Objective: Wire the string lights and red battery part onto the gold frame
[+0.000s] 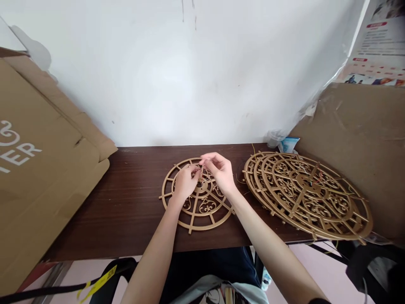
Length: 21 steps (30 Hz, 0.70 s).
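Observation:
A round gold openwork disc (202, 211) lies flat on the dark wooden table (133, 211) in front of me. Both hands hover over its centre. My left hand (185, 181) has its fingers curled and pinched at the hub. My right hand (220, 169) meets it from the right, fingers also pinched on something small that I cannot make out. The fingertips of the two hands nearly touch above the disc's middle.
A stack of larger gold openwork discs (306, 194) lies at the right, overhanging the table's front edge, with thin wires on top. A big cardboard box (38, 169) leans at the left. More cardboard (363, 139) stands at the right. A white wall is behind.

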Tool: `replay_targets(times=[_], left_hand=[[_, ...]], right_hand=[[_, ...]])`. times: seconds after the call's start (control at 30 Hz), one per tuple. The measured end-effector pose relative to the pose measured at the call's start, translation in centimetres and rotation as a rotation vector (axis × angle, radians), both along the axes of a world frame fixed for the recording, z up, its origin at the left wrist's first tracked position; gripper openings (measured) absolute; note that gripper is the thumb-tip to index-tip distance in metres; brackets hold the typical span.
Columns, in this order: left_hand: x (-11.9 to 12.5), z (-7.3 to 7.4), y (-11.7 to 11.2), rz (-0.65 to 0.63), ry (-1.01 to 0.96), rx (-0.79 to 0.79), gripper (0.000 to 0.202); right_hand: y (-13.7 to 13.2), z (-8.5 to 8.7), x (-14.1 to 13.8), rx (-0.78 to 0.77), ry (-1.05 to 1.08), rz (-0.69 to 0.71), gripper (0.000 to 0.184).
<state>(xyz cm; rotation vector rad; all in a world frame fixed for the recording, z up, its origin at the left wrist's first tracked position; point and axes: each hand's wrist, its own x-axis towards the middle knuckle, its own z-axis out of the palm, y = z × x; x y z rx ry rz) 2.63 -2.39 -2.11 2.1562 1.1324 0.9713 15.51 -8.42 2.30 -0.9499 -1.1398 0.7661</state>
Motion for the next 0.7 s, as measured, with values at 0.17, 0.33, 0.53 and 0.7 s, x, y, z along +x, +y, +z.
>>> replay_targets(times=[0.17, 0.33, 0.53, 0.7], left_hand=[[-0.1, 0.7, -1.0, 0.013, 0.138, 0.122, 0.02], [-0.4, 1.0, -1.6, 0.057, 0.192, 0.141, 0.02], [-0.6, 1.0, -1.6, 0.084, 0.182, 0.147, 0.02], [-0.6, 1.1, -1.9, 0.078, 0.178, 0.18, 0.019]], right_hand=[[0.6, -3.5, 0.7, -0.071, -0.043, -0.074, 0.014], [0.0, -3.4, 0.4, 0.05, -0.456, -0.151, 0.024], [0.6, -4.2, 1.4, 0.068, -0.634, -0.2, 0.027], [1.1, -5.0, 1.8, 0.079, -0.731, -0.161, 0.017]])
